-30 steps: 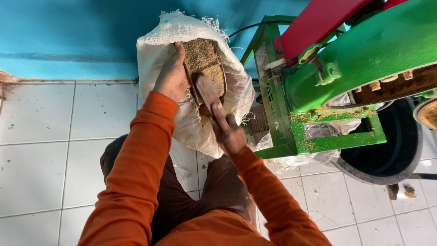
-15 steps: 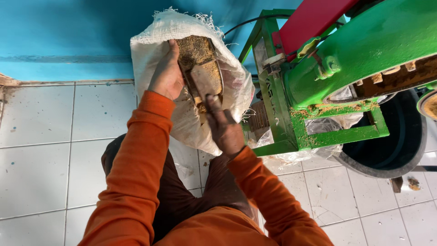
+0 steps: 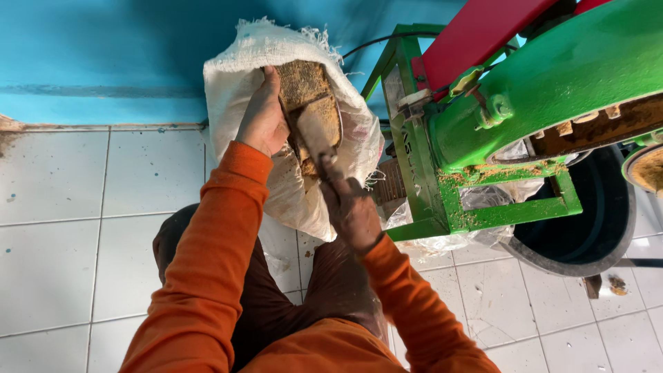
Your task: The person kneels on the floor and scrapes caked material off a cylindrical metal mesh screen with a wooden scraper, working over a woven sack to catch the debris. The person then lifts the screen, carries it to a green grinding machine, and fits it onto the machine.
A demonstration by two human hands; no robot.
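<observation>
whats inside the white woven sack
Inside the white woven sack, a scoop caked with brownish-yellow meal shows at the mouth, held by the right hand; the left hand holds the rim. Deeper contents are hidden.

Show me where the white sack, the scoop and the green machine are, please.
white sack [image 3: 238,83], head view, upper left cloth side.
scoop [image 3: 319,124], head view, its dusty pan.
green machine [image 3: 580,76], head view, round painted housing.

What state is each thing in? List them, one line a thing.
White woven sack: mouth open, upright against the blue wall.
Scoop: tilted in the sack's mouth, coated with brown meal.
Left hand: fingers gripping the sack's rim, holding it open.
Right hand: closed on the scoop's handle, dusty.
Green machine: dusted with brown meal along its frame.
Black tub: under the machine, contents not visible.
</observation>
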